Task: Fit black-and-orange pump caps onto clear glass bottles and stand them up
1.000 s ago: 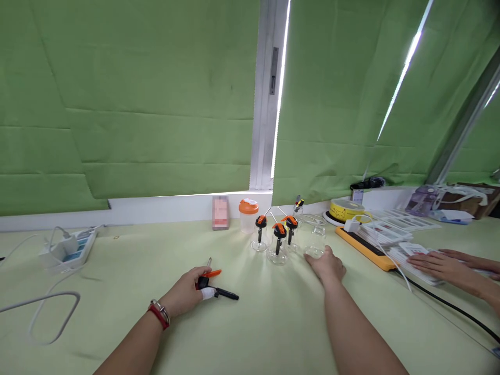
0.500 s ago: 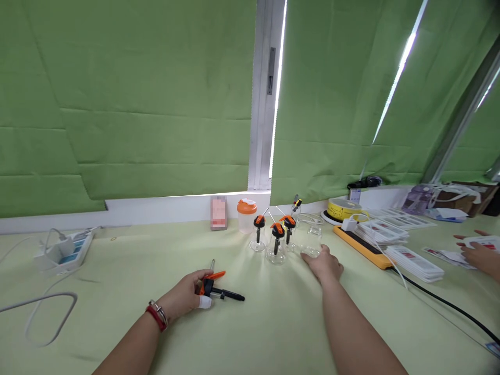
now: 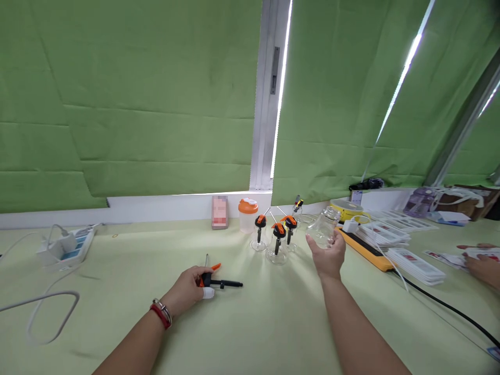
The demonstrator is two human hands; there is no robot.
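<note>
My left hand (image 3: 188,289) is closed around a black-and-orange dispenser top (image 3: 224,284), whose black stem points right and whose thin metal spout sticks up. A white wrapping covers one fingertip. In my right hand (image 3: 328,256) a clear glass bottle (image 3: 323,229) is gripped, raised off the table and tilted, its open neck uppermost. Between the hands, farther back, stand three glass bottles (image 3: 277,255) fitted with similar black-and-orange tops (image 3: 278,230).
Behind stand an orange-lidded cup (image 3: 248,213) and a pink box (image 3: 219,212). To the right lie an orange power strip (image 3: 365,250), stacked white trays (image 3: 416,265) and a yellow round container (image 3: 346,210). Another person's hand (image 3: 482,268) works at far right. A white power strip (image 3: 68,250) sits left.
My right hand has closed on the glass bottle and lifted it from the table, tilting it. My left hand has turned the dispenser top slightly, its stem now nearer level.
</note>
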